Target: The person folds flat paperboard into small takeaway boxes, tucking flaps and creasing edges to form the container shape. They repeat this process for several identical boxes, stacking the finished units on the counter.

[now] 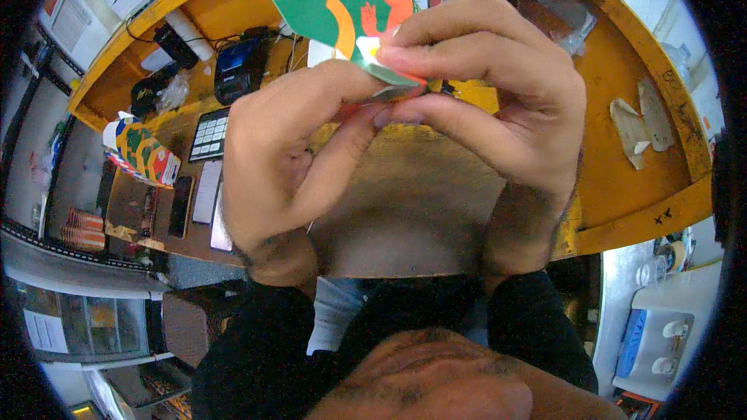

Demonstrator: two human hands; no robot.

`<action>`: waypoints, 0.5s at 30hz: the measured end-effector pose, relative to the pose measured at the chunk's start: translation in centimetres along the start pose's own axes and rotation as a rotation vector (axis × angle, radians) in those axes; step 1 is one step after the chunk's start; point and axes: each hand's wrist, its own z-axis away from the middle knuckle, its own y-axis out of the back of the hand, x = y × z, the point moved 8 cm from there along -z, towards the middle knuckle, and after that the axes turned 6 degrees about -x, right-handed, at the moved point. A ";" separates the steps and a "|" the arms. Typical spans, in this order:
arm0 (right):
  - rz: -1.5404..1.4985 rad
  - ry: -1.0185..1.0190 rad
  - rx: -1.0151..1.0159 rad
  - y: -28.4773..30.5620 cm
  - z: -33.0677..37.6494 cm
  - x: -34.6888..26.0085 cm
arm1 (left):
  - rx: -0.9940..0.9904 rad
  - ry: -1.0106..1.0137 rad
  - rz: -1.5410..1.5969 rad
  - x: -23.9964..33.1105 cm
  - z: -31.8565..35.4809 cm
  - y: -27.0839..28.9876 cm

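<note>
A green printed cardboard piece (pixel 323 19) with orange, yellow and red artwork is held up in front of me over the table. My left hand (pixel 284 144) is closed, thumb and index finger pinching its lower edge. From the other side my right hand (pixel 517 82) is closed on the same edge, with thumb and fingers gripping a folded part. The two thumbs nearly meet beneath the fold. Exactly how the folded flaps lie is partly hidden by my fingers.
A similarly patterned carton (pixel 146 154) stands at the table's left side, near a dark phone (pixel 180 206) and a tablet with a grid screen (pixel 209 136). Farther back are a black device (pixel 237 70) and cables. Torn brown paper (pixel 629 132) lies at the right.
</note>
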 end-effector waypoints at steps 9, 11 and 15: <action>0.077 -0.010 0.089 0.3 0.5 -0.1 | 0.000 0.246 0.044 -0.9 0.3 0.0; 0.110 0.012 0.095 0.3 0.7 -0.1 | 0.216 0.218 0.226 -1.5 0.7 0.4; 0.148 0.061 0.155 0.7 0.6 -0.9 | 0.302 0.263 0.276 0.0 -0.6 0.6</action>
